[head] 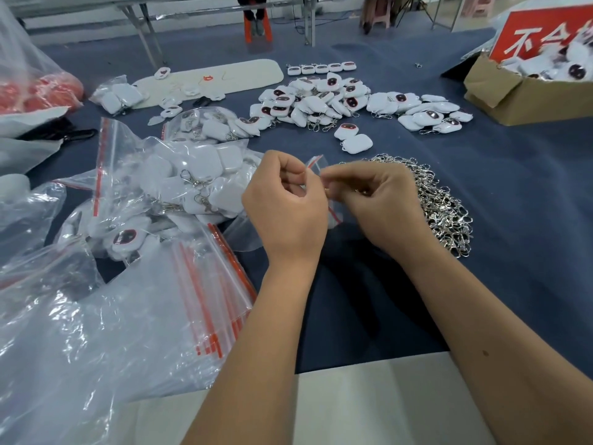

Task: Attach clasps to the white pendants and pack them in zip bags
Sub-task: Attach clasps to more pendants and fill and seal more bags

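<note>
You are pinching a small zip bag (316, 168) at its red-striped mouth, your left hand (288, 200) and right hand (375, 200) both curled tight on the plastic above the blue table (529, 194). White pendants (333, 101) are lying heaped beyond; silver clasps (446, 203) are piled just beside your right hand.

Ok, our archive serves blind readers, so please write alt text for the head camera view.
Both hands, left hand and right hand, pinch the red-striped top of a small clear zip bag over a dark blue table. A pile of silver clasps lies right; white pendants and filled bags lie beyond and left.
</note>
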`<state>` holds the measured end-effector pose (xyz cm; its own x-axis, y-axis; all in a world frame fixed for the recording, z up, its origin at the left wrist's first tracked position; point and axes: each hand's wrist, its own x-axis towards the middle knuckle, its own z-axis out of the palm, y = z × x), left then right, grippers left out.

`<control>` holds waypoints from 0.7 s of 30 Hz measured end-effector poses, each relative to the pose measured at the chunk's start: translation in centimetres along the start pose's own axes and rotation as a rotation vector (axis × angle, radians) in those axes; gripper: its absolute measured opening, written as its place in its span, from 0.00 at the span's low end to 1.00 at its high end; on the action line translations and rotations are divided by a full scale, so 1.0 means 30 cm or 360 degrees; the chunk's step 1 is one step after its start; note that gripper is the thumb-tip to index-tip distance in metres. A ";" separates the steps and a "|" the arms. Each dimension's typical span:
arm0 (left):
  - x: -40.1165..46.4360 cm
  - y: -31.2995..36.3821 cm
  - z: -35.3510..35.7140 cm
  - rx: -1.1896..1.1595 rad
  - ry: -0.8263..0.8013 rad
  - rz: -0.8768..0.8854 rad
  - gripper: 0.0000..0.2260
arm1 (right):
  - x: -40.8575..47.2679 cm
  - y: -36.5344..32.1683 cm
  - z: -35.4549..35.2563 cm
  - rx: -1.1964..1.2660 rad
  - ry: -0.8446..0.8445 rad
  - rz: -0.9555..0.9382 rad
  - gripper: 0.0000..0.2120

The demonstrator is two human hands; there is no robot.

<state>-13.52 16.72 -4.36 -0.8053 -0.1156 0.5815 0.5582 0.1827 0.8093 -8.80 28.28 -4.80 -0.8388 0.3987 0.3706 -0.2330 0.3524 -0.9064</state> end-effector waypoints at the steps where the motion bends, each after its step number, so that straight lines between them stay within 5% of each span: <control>1: -0.001 0.000 0.004 -0.0017 -0.0032 -0.0015 0.06 | 0.022 0.004 -0.011 -0.0182 0.0203 -0.0056 0.12; 4: -0.017 -0.006 0.022 -0.0048 -0.0314 -0.0132 0.08 | 0.125 0.022 -0.047 -0.1001 0.0426 -0.0269 0.13; 8: -0.041 -0.041 0.041 0.0232 -0.0862 -0.0141 0.10 | 0.276 0.079 -0.057 -0.1684 -0.0170 -0.0027 0.21; 10: -0.039 -0.051 0.041 0.0267 -0.0928 -0.0132 0.09 | 0.311 0.098 -0.049 -0.1788 -0.0403 0.0131 0.24; 13: -0.024 -0.058 0.039 0.0254 -0.0951 -0.0200 0.07 | 0.343 0.101 -0.052 -0.1768 -0.0400 0.0158 0.27; 18: -0.023 -0.053 0.035 0.0290 -0.0997 -0.0203 0.06 | 0.376 0.098 -0.083 -0.1976 -0.0292 0.0185 0.11; 21: -0.023 -0.051 0.031 0.0296 -0.1007 -0.0204 0.07 | 0.343 0.091 -0.101 -0.1925 -0.0240 0.0175 0.10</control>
<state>-14.00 17.44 -6.06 -0.8564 0.4366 0.2757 0.4525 0.3773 0.8080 -16.58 35.92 -2.84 -0.8926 0.4022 0.2037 0.3828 0.9148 -0.1287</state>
